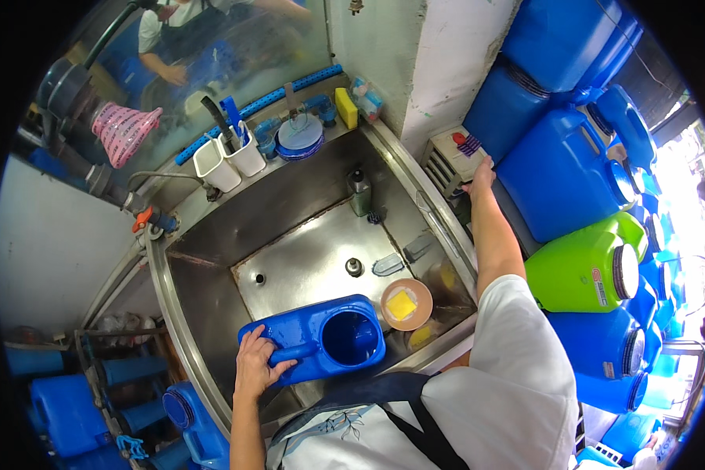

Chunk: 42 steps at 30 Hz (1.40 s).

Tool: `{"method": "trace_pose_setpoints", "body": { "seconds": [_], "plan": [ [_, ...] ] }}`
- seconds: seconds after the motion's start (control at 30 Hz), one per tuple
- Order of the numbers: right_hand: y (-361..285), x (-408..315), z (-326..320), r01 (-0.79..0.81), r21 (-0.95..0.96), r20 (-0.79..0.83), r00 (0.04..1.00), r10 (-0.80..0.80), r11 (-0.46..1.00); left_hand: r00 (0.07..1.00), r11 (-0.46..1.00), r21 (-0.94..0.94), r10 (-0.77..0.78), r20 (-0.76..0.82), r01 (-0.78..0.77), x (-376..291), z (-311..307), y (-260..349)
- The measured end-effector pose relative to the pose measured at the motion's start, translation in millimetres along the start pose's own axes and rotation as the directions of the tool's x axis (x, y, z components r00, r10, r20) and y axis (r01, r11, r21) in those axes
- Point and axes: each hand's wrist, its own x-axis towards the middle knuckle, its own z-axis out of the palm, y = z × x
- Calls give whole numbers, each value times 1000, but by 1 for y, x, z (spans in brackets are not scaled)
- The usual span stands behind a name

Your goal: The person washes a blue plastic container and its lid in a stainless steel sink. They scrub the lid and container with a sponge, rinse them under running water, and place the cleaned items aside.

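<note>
My left hand (257, 358) grips the handle end of a blue plastic canister (294, 320). Its wide round mouth has no lid and faces up. The canister is over the near side of a stainless steel sink (211, 294). Far to the right, my right hand (482, 176) reaches past the sink rim to a cream slatted plastic box (443, 161). Its fingers are at the box's near corner, beside a purple-and-black striped piece (469, 145) and a red round object (459, 138). Whether those fingers hold anything is hard to see.
In the sink are a peach bowl (423, 299) with a yellow sponge (401, 305), a pump bottle (359, 194), a brush (388, 264) and a metal drain fitting (353, 267). White holders (217, 164) line the back ledge. Blue canisters and a green canister (576, 270) crowd the right.
</note>
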Motion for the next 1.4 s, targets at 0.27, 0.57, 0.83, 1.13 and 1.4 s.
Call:
{"method": "trace_pose_setpoints", "body": {
  "seconds": [0.27, 0.57, 0.83, 1.13, 1.4],
  "plan": [
    [-35, -126, -20, 586, -224, 193, 810, -554, 779, 898, 919, 177, -279, -341, 353, 18, 31, 6],
    [105, -280, -56, 957, -229, 566, -19, 824, 180, 800, 847, 90, -454, -391, 525, 83, 40, 0],
    [246, -226, -108, 868, -488, 214, 223, 951, -94, 670, 315, -940, -727, -149, 133, 76, 11, -52],
    [237, -224, -106, 762, -638, 191, 295, 936, -110, 811, 889, -278, -448, -377, 363, 15, 34, 11],
    [211, -246, -81, 975, -199, 215, 139, 967, -96, 791, 912, -315, -391, -471, 263, 16, 30, -21]
  ]
}}
